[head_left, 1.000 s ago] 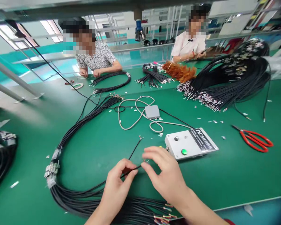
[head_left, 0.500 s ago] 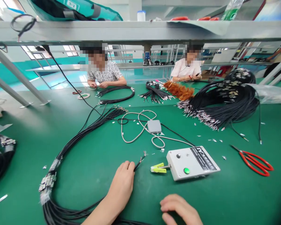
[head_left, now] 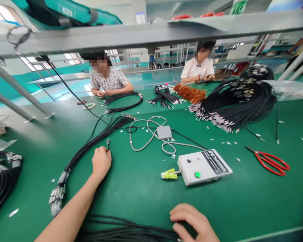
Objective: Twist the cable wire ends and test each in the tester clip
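Observation:
My left hand (head_left: 101, 162) is closed on a black cable (head_left: 108, 145), whose stripped end with bare wires sticks up past the fingers. It is beside a long bundle of black cables (head_left: 84, 148) that curves across the left of the green table. At the lower middle, my right hand (head_left: 192, 220) hovers near the table with its fingers apart and curled, holding nothing visible. More cables (head_left: 126, 228) lie between the two arms. Beyond the right hand stands a grey-white box (head_left: 204, 167) with a green button and a yellow-green clip (head_left: 169, 173) at its left side.
Red-handled scissors (head_left: 272, 162) lie at the right. A grey pedal-like block (head_left: 164, 132) with a looped cord sits mid-table. A large cable heap (head_left: 237, 104) is at the back right. Two people work across the table, under a metal shelf (head_left: 131, 34).
My left hand has moved left and away from the box with the cable, toward the long bundle. My right hand has hardly moved. The whole view has tilted slightly.

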The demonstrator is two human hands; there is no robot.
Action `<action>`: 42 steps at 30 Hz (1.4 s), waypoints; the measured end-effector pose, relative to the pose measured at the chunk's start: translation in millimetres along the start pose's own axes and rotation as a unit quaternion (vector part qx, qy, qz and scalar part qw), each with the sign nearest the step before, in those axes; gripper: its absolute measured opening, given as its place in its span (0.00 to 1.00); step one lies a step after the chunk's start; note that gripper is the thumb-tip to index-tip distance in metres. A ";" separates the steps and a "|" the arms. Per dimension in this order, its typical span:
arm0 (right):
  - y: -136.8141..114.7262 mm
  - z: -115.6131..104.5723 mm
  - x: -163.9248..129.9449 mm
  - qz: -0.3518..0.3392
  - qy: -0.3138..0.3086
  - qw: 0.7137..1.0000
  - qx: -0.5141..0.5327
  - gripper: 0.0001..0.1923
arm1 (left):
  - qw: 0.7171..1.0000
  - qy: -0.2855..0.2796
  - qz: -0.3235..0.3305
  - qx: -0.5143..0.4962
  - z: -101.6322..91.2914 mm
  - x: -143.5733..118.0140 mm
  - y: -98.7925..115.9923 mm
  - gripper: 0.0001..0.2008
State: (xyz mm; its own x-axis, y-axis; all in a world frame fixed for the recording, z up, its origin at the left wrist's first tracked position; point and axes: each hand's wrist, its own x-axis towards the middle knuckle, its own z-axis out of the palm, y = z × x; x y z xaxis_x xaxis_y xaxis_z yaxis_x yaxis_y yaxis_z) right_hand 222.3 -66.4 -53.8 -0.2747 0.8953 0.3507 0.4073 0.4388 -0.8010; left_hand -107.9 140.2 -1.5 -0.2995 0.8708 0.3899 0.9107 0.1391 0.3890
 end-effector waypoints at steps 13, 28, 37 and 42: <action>-17.8 -15.5 0.7 0.203 0.077 0.975 0.046 0.10 | 0.813 -0.486 0.293 -0.126 -66.7 -183.6 75.4 0.07; -34.1 -14.3 7.0 0.173 -0.128 0.972 0.095 0.11 | 0.815 -0.447 0.182 -0.320 -70.2 -170.8 112.2 0.06; -41.2 -19.2 41.5 0.344 0.082 0.796 0.491 0.16 | 0.818 -0.422 0.131 -0.368 -55.7 -174.8 124.7 0.10; -43.4 3.1 37.3 0.361 0.092 0.712 0.595 0.18 | 0.808 -0.426 0.065 -0.401 -48.8 -180.5 121.3 0.11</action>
State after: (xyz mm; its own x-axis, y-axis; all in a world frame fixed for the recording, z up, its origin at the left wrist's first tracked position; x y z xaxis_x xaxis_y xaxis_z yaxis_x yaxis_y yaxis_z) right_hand 191.7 -52.3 -7.5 -0.2045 0.8973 -0.3911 -0.6722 -0.4192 -0.6103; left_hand 42.8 -23.2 16.0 0.4007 0.9093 -0.1123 0.3389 -0.0332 0.9402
